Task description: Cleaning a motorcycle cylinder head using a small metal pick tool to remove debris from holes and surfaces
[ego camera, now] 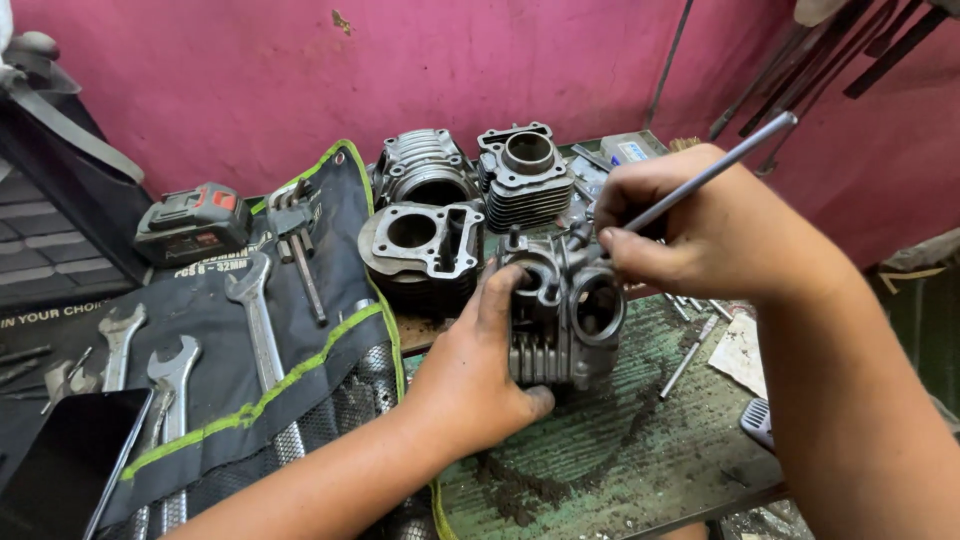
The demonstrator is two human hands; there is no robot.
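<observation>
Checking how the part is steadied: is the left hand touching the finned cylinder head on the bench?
Touching. The head view shows the left hand wrapped against the finned cylinder head, fingers pressed on its side and thumb at its base, with no gap.

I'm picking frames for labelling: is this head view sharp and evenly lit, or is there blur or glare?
Head view: soft, even daylight, no harsh glare; the finned engine part under the left hand is sharp; the right hand and its thin metal rod are crisp; the near forearms are slightly soft; wide-angle stretching shows at the edges.
</observation>
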